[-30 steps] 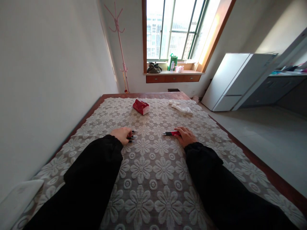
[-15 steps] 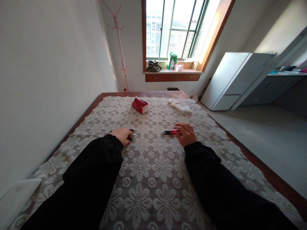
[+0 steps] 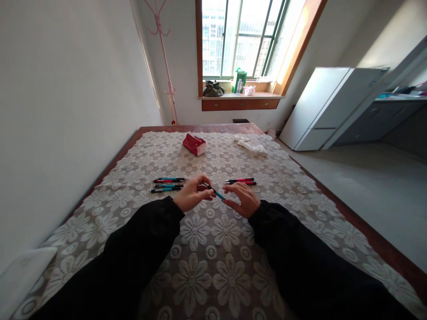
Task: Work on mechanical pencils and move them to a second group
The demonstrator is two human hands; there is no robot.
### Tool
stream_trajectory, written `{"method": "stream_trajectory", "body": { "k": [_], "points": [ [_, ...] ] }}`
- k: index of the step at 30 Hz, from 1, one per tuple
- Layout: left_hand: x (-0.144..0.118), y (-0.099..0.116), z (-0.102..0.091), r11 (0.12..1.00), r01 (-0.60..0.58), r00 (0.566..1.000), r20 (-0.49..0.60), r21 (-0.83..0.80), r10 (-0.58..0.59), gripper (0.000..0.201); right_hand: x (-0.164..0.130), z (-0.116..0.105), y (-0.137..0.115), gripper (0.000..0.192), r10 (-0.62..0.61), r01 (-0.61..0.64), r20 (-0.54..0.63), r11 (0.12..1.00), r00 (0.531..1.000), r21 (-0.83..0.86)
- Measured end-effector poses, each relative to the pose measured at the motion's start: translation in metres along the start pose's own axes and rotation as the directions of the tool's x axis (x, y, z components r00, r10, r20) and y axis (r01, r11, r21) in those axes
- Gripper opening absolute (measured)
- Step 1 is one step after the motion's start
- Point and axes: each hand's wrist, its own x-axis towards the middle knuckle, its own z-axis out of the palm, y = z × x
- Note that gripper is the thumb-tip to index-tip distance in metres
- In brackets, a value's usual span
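Between the fingertips of my left hand point(image 3: 195, 194) is a slim blue-and-black pen point(image 3: 219, 195), slanting down to the right over the tablecloth. My right hand point(image 3: 245, 198) is at the pen's lower right end, thumb and forefinger apart on either side of it; whether they touch it is hard to tell. Left of my left hand several pens point(image 3: 167, 189), blue, red and black, lie side by side on the cloth. Just beyond my right hand, a few red-and-black pens point(image 3: 240, 181) lie together.
A floral lace tablecloth point(image 3: 211, 235) covers the wooden table. Toward its far end lie a red tissue pack point(image 3: 194, 145) and a crumpled white plastic bag point(image 3: 251, 146). A white object point(image 3: 28, 271) sits at the near left edge. A refrigerator point(image 3: 320, 109) stands right of the table.
My left hand has moved right from the left pens, lifting the blue-and-black pen. My right hand has come left and nearer, away from the red-and-black pens, toward that pen's end.
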Motion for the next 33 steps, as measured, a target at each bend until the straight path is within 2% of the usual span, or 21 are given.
{"method": "stream_trajectory", "body": {
  "k": [2, 3, 5, 6, 8, 10, 11, 13, 17, 19, 23, 29, 33],
  "points": [
    [0.001, -0.015, 0.007, 0.973, -0.040, 0.998, -0.034, 0.229, 0.049, 0.021, -0.001, -0.006, 0.010, 0.027, 0.010, -0.009, 0.019, 0.997, 1.000, -0.081],
    [0.001, -0.021, 0.009, 0.926, -0.069, 0.996, -0.033, 0.371, 0.087, 0.016, -0.002, -0.010, 0.017, 0.025, 0.051, -0.049, 0.012, 0.990, 0.999, -0.132],
    [0.000, -0.029, 0.011, 0.771, -0.148, 0.984, 0.017, 0.619, 0.176, 0.010, -0.004, -0.021, 0.035, 0.025, 0.236, -0.243, -0.058, 0.938, 0.970, -0.248],
    [-0.001, -0.032, 0.012, 0.693, -0.185, 0.977, 0.053, 0.697, 0.207, 0.008, -0.006, -0.026, 0.045, 0.024, 0.360, -0.376, -0.109, 0.876, 0.926, -0.303],
    [-0.002, -0.035, 0.012, 0.592, -0.227, 0.965, 0.097, 0.773, 0.243, 0.008, -0.009, -0.034, 0.063, 0.023, 0.572, -0.591, -0.173, 0.714, 0.802, -0.376],
    [-0.003, -0.035, 0.012, 0.568, -0.225, 0.964, 0.097, 0.792, 0.247, 0.008, -0.013, -0.038, 0.076, 0.027, 0.680, -0.681, -0.172, 0.611, 0.712, -0.404],
    [-0.003, -0.035, 0.012, 0.565, -0.222, 0.965, 0.095, 0.794, 0.245, 0.008, -0.015, -0.037, 0.080, 0.031, 0.700, -0.693, -0.160, 0.595, 0.696, -0.408],
    [-0.003, -0.036, 0.012, 0.560, -0.227, 0.964, 0.100, 0.797, 0.247, 0.008, -0.018, -0.034, 0.085, 0.034, 0.701, -0.685, -0.137, 0.606, 0.700, -0.403],
    [-0.003, -0.039, 0.011, 0.557, -0.259, 0.956, 0.128, 0.789, 0.263, 0.014, -0.021, -0.029, 0.088, 0.033, 0.648, -0.639, -0.121, 0.671, 0.752, -0.376],
    [-0.002, -0.041, 0.011, 0.549, -0.271, 0.952, 0.137, 0.790, 0.273, 0.015, -0.022, -0.029, 0.090, 0.032, 0.642, -0.634, -0.115, 0.684, 0.758, -0.361],
    [-0.002, -0.042, 0.011, 0.533, -0.271, 0.953, 0.145, 0.802, 0.267, 0.014, -0.020, -0.031, 0.090, 0.029, 0.686, -0.677, -0.096, 0.668, 0.721, -0.309],
    [-0.002, -0.041, 0.011, 0.529, -0.275, 0.953, 0.152, 0.803, 0.263, 0.014, -0.016, -0.031, 0.085, 0.022, 0.733, -0.742, -0.138, 0.631, 0.666, -0.228],
    [-0.002, -0.043, 0.011, 0.524, -0.278, 0.950, 0.151, 0.805, 0.274, 0.013, -0.019, -0.028, 0.087, 0.020, 0.720, -0.735, -0.153, 0.650, 0.677, -0.194]
  ]
}}
